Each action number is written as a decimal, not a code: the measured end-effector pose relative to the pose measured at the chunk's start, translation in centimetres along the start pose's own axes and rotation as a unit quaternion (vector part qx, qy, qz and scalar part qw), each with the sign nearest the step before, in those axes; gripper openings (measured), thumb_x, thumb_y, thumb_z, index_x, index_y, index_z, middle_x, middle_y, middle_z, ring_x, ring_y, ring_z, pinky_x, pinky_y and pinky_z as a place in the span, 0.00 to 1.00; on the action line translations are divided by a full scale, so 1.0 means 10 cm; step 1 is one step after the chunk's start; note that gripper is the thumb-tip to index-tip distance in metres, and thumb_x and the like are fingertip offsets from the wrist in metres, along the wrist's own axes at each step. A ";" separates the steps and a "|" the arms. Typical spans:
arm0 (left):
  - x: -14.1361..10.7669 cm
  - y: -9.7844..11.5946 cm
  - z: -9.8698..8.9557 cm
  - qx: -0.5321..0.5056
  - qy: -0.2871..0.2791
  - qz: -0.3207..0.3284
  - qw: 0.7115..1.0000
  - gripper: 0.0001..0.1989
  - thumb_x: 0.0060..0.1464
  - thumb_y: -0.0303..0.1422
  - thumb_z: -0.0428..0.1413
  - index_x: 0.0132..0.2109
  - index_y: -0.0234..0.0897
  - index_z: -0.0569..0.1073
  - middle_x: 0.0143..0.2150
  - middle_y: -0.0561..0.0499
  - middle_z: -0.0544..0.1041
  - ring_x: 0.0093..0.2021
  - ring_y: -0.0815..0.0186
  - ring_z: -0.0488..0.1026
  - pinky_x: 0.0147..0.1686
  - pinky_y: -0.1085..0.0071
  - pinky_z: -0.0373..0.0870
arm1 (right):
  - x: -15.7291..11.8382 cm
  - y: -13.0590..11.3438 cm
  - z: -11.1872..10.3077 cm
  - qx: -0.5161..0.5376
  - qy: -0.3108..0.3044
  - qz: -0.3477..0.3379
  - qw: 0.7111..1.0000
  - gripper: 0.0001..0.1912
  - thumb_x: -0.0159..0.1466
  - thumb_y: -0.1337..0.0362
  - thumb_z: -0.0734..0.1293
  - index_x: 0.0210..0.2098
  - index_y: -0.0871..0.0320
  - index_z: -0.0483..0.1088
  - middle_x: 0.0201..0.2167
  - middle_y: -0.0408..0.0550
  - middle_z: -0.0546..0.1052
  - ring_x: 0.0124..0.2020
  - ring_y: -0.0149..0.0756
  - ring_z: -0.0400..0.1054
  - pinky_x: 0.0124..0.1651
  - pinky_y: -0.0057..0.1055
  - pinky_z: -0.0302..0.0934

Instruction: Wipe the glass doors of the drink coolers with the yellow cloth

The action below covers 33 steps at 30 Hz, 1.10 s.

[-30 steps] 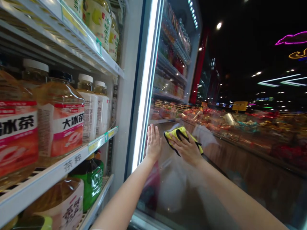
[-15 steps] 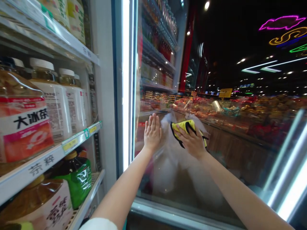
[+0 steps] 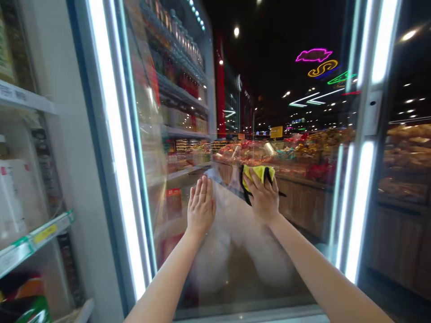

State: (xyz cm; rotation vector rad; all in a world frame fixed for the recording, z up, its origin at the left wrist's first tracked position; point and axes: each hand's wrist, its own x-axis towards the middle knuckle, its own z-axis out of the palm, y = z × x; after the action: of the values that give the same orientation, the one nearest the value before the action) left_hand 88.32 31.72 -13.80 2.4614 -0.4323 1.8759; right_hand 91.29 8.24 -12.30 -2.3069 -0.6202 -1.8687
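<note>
A glass door [image 3: 242, 269] fills the middle of the view, with shelves and a pale figure reflected in it. My left hand [image 3: 202, 208] lies flat against the glass, its fingers stretched upward and close together, holding nothing. To its right, my right hand [image 3: 264, 197] presses a yellow cloth [image 3: 259, 172] with black edging onto the pane. Its fingers spread over the cloth, whose upper part and black edges show around them. Both arms reach forward from the bottom of the view.
White light strips run down the door's left frame [image 3: 116, 148] and right frame [image 3: 365, 193]. At left, cooler shelves [image 3: 47, 235] hold bottles, partly out of view. Through the glass are counters heaped with packaged goods [image 3: 303, 154] and neon signs [image 3: 314, 55].
The view has turned right, bringing the door's right frame into sight and pushing the shelves leftward. My left hand stays flat on the glass; my right hand and the cloth sit slightly closer to it.
</note>
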 end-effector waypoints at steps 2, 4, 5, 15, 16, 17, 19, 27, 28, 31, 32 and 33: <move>0.09 0.06 0.03 -0.015 0.013 0.003 1.000 0.38 0.68 0.30 0.47 0.77 0.39 0.36 0.77 0.43 0.49 0.76 0.55 0.46 0.75 0.52 0.44 | 0.21 -0.05 -0.02 -0.006 0.005 0.038 0.999 0.34 0.70 0.62 0.62 0.74 0.45 0.53 0.73 0.44 0.60 0.66 0.56 0.61 0.73 0.60 0.40; 0.16 0.14 0.06 -0.029 0.023 0.004 0.999 0.37 0.68 0.31 0.47 0.77 0.39 0.37 0.77 0.42 0.49 0.76 0.55 0.47 0.75 0.51 0.43 | 0.25 -0.10 -0.02 -0.016 -0.016 0.021 1.000 0.35 0.70 0.59 0.63 0.74 0.45 0.51 0.74 0.43 0.57 0.65 0.58 0.61 0.72 0.62 0.40; 0.19 0.19 0.08 -0.033 0.027 0.006 0.999 0.37 0.68 0.31 0.47 0.77 0.39 0.38 0.77 0.42 0.50 0.76 0.55 0.47 0.75 0.51 0.42 | 0.19 -0.09 -0.01 -0.017 -0.036 -0.012 0.999 0.37 0.69 0.58 0.64 0.74 0.43 0.50 0.74 0.42 0.57 0.66 0.57 0.61 0.72 0.61 0.40; 0.33 0.57 0.25 -0.049 0.062 0.035 0.996 0.38 0.69 0.32 0.48 0.77 0.38 0.37 0.76 0.41 0.52 0.76 0.56 0.47 0.75 0.53 0.41 | 0.07 0.49 -0.10 -0.087 -0.040 0.114 0.989 0.33 0.70 0.55 0.63 0.73 0.42 0.53 0.75 0.45 0.57 0.65 0.58 0.62 0.70 0.61 0.47; 0.35 0.61 0.27 -0.053 0.064 0.034 0.996 0.37 0.69 0.32 0.48 0.77 0.38 0.38 0.76 0.41 0.52 0.76 0.57 0.48 0.75 0.53 0.41 | 0.11 0.46 -0.07 -0.092 -0.033 0.122 0.988 0.34 0.71 0.53 0.62 0.74 0.43 0.52 0.75 0.46 0.55 0.66 0.59 0.61 0.70 0.62 0.47; 0.35 0.65 0.29 -0.057 0.065 0.033 0.996 0.37 0.69 0.32 0.48 0.77 0.39 0.38 0.76 0.41 0.52 0.76 0.57 0.48 0.76 0.54 0.41 | 0.10 0.43 -0.05 -0.092 -0.031 0.111 0.989 0.34 0.71 0.52 0.62 0.74 0.43 0.51 0.75 0.46 0.54 0.67 0.60 0.60 0.70 0.62 0.46; 0.34 0.75 0.34 -0.069 0.067 0.031 0.995 0.37 0.69 0.32 0.48 0.77 0.39 0.39 0.76 0.42 0.52 0.76 0.56 0.49 0.76 0.53 0.40 | -0.08 0.44 -0.01 -0.081 -0.049 0.046 0.994 0.36 0.70 0.53 0.63 0.74 0.40 0.50 0.75 0.43 0.55 0.67 0.57 0.60 0.71 0.60 0.44; 0.32 1.03 0.45 -0.109 0.050 0.074 0.990 0.37 0.68 0.31 0.49 0.76 0.42 0.40 0.75 0.45 0.54 0.75 0.58 0.51 0.76 0.55 0.40 | -0.41 1.16 -0.17 -0.135 -0.075 0.178 0.972 0.34 0.70 0.60 0.62 0.73 0.44 0.53 0.74 0.47 0.58 0.65 0.55 0.63 0.70 0.57 0.49; 0.33 1.05 0.47 -0.116 0.052 0.072 0.989 0.36 0.68 0.31 0.49 0.76 0.43 0.41 0.76 0.45 0.53 0.75 0.58 0.51 0.76 0.54 0.40 | -0.31 1.17 -0.17 -0.143 -0.057 0.207 0.966 0.33 0.71 0.59 0.60 0.74 0.46 0.52 0.74 0.49 0.57 0.66 0.57 0.62 0.69 0.57 0.50; 0.36 1.12 0.53 -0.128 0.067 0.055 0.988 0.36 0.68 0.31 0.50 0.76 0.44 0.43 0.77 0.45 0.49 0.76 0.56 0.49 0.76 0.52 0.41 | -0.19 1.12 -0.11 -0.146 -0.040 0.176 0.973 0.33 0.72 0.54 0.59 0.74 0.46 0.51 0.75 0.48 0.55 0.65 0.58 0.62 0.69 0.58 0.51; 0.36 1.15 0.55 -0.130 0.073 0.049 0.988 0.37 0.67 0.31 0.50 0.76 0.44 0.43 0.77 0.45 0.48 0.76 0.55 0.48 0.76 0.51 0.40 | -0.26 1.11 -0.09 -0.139 -0.050 0.129 0.981 0.33 0.72 0.53 0.60 0.74 0.43 0.51 0.75 0.46 0.56 0.65 0.56 0.62 0.69 0.57 0.51; 0.36 1.17 0.57 -0.131 0.078 0.045 0.987 0.37 0.67 0.31 0.50 0.76 0.43 0.43 0.77 0.44 0.48 0.76 0.55 0.47 0.76 0.51 0.40 | -0.36 1.12 -0.08 -0.129 -0.065 0.074 0.987 0.33 0.71 0.52 0.61 0.74 0.41 0.52 0.74 0.43 0.58 0.66 0.55 0.62 0.70 0.56 0.50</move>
State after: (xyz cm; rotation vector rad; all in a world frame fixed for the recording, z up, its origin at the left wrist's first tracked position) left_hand 91.90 18.68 -13.78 2.1442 -0.7417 1.8881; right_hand 94.17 -3.13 -13.69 -2.5684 -0.2179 -1.8374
